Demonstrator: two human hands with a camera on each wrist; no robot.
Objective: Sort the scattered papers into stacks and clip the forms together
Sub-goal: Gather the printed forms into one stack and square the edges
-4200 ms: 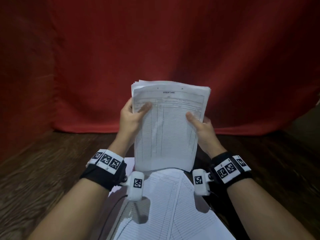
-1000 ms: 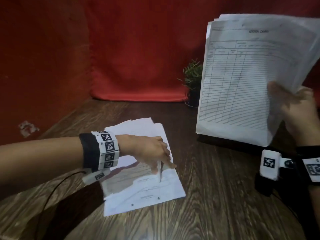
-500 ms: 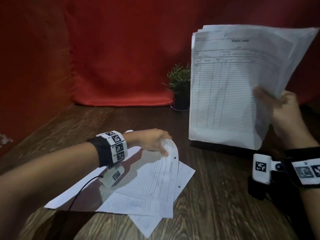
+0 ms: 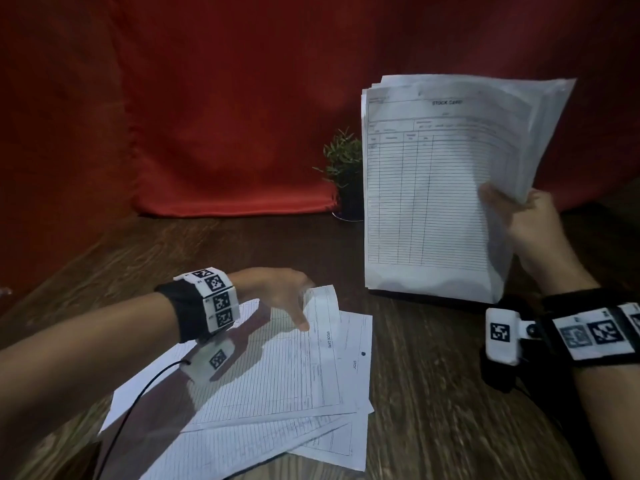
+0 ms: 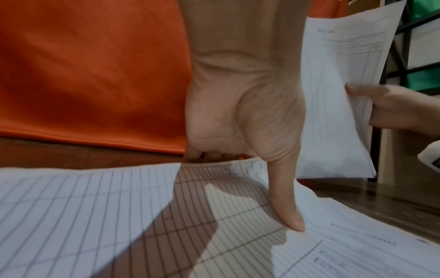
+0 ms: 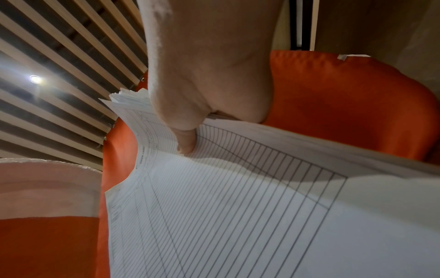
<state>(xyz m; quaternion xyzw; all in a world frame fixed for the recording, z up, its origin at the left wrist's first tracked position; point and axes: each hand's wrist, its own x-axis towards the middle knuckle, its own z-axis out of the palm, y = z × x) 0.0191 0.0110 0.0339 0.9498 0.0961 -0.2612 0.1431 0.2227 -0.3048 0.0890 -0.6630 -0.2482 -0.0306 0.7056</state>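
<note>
My right hand [image 4: 502, 206] holds a thick stack of ruled "stock card" forms [image 4: 433, 202] upright, thumb on the front sheet [image 6: 188, 143], with its bottom edge just above the table. My left hand [image 4: 298, 306] is over several loose forms [image 4: 277, 393] fanned out on the table. It pinches the far edge of the top sheet [image 4: 322, 341], which curls up. In the left wrist view the thumb [image 5: 285, 206] presses on that sheet [image 5: 95, 206] and the fingers are hidden behind its raised edge. The held stack [image 5: 338, 112] shows at the right there.
A small potted plant [image 4: 343, 168] stands at the back beside the held stack. A red cloth [image 4: 207, 133] hangs behind the dark wooden table [image 4: 433, 393]. A black cable [image 4: 138, 393] runs from my left wrist over the loose papers.
Earlier both hands held the stack; now only the right does. My left hand reached to the loose papers and lifted the top sheet's far edge, which now curls higher.
</note>
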